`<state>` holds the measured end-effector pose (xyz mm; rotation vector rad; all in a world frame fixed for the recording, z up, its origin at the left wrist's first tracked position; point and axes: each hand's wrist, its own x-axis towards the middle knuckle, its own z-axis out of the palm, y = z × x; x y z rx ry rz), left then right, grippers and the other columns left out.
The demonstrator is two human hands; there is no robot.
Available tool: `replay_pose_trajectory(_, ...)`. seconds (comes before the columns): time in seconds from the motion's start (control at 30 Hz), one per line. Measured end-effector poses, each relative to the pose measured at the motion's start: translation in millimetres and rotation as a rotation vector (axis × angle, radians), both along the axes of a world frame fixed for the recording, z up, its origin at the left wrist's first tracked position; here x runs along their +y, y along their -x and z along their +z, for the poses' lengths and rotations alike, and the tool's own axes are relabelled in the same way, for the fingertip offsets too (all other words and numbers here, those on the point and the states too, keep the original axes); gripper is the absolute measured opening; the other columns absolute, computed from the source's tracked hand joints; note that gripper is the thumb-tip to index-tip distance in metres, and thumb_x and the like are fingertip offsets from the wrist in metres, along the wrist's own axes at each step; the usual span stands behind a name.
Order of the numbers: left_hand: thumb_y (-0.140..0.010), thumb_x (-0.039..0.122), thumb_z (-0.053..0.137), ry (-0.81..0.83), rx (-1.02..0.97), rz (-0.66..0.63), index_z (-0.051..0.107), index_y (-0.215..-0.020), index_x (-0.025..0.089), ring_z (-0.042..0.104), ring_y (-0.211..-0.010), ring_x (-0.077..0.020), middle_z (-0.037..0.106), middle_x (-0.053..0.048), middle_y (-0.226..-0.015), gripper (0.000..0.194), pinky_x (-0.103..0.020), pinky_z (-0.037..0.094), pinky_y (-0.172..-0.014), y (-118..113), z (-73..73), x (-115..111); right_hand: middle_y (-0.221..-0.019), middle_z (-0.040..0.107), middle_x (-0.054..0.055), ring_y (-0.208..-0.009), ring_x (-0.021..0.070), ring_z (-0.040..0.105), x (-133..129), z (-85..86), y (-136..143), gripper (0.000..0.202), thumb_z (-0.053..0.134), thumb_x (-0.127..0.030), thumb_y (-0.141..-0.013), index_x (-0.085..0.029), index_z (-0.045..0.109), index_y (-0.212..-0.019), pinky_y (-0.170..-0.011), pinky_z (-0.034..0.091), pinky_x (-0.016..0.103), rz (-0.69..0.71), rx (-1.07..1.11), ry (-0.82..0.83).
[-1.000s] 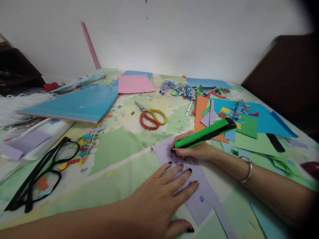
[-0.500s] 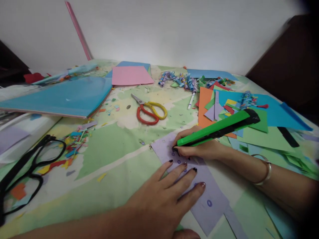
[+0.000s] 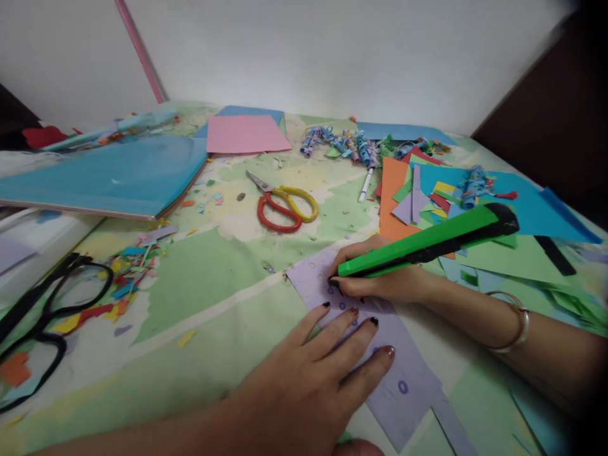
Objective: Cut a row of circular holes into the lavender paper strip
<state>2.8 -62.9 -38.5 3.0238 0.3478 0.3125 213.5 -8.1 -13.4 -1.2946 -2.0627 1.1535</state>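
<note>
A strip of purple paper (image 3: 403, 405) with small drawn rings lies on the patterned tablecloth. Spread flat across its near edge, my left hand (image 3: 318, 373) presses on it with fingers apart. My right hand (image 3: 375, 272) is wrapped round a green cutter (image 3: 418, 240) with a black end, its front end low over the far part of the paper. The cutter's tip is hidden by my fingers. Scissors (image 3: 285, 206) with one red and one yellow handle lie beyond the hands, blades pointing away to the left.
Black glasses (image 3: 57, 316) and paper scraps (image 3: 130, 269) lie on the left, near a blue folder (image 3: 104, 174). A pink sheet (image 3: 247, 134), curled paper rolls (image 3: 337, 145) and a white marker (image 3: 365, 185) are farther back. Coloured sheets (image 3: 513, 259) cover the right side.
The view has shifted slightly, so things on the left sit farther left and lower-placed hands look nearly the same. The green cutter's rear end has swung a little to the right.
</note>
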Motion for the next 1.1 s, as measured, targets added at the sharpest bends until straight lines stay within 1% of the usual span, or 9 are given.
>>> replay_pose_trajectory(0.1,-0.093,0.058,0.023,-0.027,-0.017,-0.002,0.029,-0.144,0.018,0.035,-0.131,-0.0281,0.044,-0.008,-0.142,0.065,-0.046,0.02,-0.109,-0.1,-1.0,0.3,-0.063,0.063,-0.001,-0.056,0.0071,0.051,-1.5,-0.1,2.2,0.011,0.06,-0.021,-0.073,-0.015,0.068,-0.077,-0.05,0.043,0.015,-0.027,-0.112,-0.086)
replay_pose_trajectory(0.2,-0.093,0.059,0.027,-0.042,-0.039,-0.006,0.033,-0.143,0.018,0.037,-0.129,-0.0283,0.046,-0.009,-0.14,0.065,-0.045,0.022,-0.108,-0.4,-1.3,1.0,-0.058,0.06,-0.002,-0.053,0.0066,0.048,-2.4,-0.2,4.1,0.01,0.061,-0.024,-0.072,-0.015,0.065,-0.07,-0.049,0.039,0.016,-0.047,-0.192,-0.163)
replay_pose_trajectory(0.3,-0.093,0.057,0.028,-0.064,-0.052,-0.01,0.037,-0.141,0.018,0.04,-0.125,-0.0284,0.048,-0.008,-0.138,0.062,-0.045,0.024,-0.106,-1.1,-0.5,1.9,-0.054,0.055,-0.004,-0.051,0.0057,0.044,-1.8,0.1,4.2,0.012,0.061,-0.026,-0.074,-0.015,0.062,-0.068,-0.047,0.034,0.016,-0.026,-0.226,-0.215)
replay_pose_trajectory(0.47,-0.093,0.055,0.032,-0.086,-0.055,-0.013,0.04,-0.139,0.018,0.044,-0.121,-0.0285,0.051,-0.008,-0.136,0.06,-0.045,0.027,-0.104,-2.4,-1.4,1.7,-0.06,0.059,-0.003,-0.054,0.0064,0.047,-0.1,0.4,2.7,0.009,0.061,-0.024,-0.075,-0.015,0.064,-0.073,-0.049,0.037,0.016,0.022,-0.185,-0.181)
replay_pose_trajectory(0.67,-0.096,0.041,0.034,-0.102,-0.063,0.002,0.039,-0.139,0.019,0.043,-0.122,-0.0279,0.049,-0.006,-0.138,0.049,-0.045,0.026,-0.104,-3.5,-3.4,0.5,-0.06,0.061,-0.002,-0.054,0.0065,0.05,-1.0,1.1,1.3,0.006,0.062,-0.021,-0.074,-0.016,0.065,-0.073,-0.049,0.039,0.015,-0.001,-0.16,-0.134)
replay_pose_trajectory(0.83,-0.096,0.041,0.034,-0.109,-0.059,-0.009,0.042,-0.137,0.02,0.047,-0.119,-0.0273,0.051,-0.006,-0.136,0.047,-0.044,0.03,-0.102,-3.4,-2.0,1.7,-0.061,0.062,-0.002,-0.055,0.0071,0.052,-0.9,1.2,0.6,0.007,0.062,-0.023,-0.073,-0.016,0.065,-0.073,-0.049,0.04,0.016,0.003,-0.149,-0.121)
replay_pose_trajectory(0.97,-0.096,0.036,0.033,-0.107,-0.058,0.0,0.04,-0.139,0.02,0.042,-0.123,-0.0277,0.049,-0.006,-0.138,0.046,-0.045,0.025,-0.104,-2.9,-5.4,0.5,-0.061,0.062,-0.003,-0.054,0.0063,0.051,-0.5,1.0,1.2,0.007,0.062,-0.024,-0.074,-0.017,0.065,-0.073,-0.049,0.039,0.015,0.006,-0.159,-0.122)
replay_pose_trajectory(1.03,-0.096,0.043,0.032,-0.098,-0.07,0.003,0.039,-0.139,0.02,0.04,-0.125,-0.0284,0.047,-0.006,-0.139,0.05,-0.046,0.023,-0.105,-3.0,-6.6,-0.1,-0.06,0.061,-0.003,-0.054,0.0061,0.05,-0.8,1.0,1.6,0.008,0.062,-0.024,-0.074,-0.017,0.065,-0.073,-0.049,0.038,0.015,0.008,-0.17,-0.141)
replay_pose_trajectory(1.1,-0.094,0.054,0.029,-0.089,-0.078,-0.002,0.04,-0.139,0.019,0.041,-0.123,-0.0286,0.048,-0.007,-0.138,0.057,-0.045,0.025,-0.105,-3.2,-6.3,0.0,-0.06,0.061,-0.003,-0.053,0.0062,0.049,-1.6,1.1,2.2,0.009,0.061,-0.024,-0.075,-0.017,0.065,-0.073,-0.049,0.038,0.016,0.013,-0.175,-0.157)
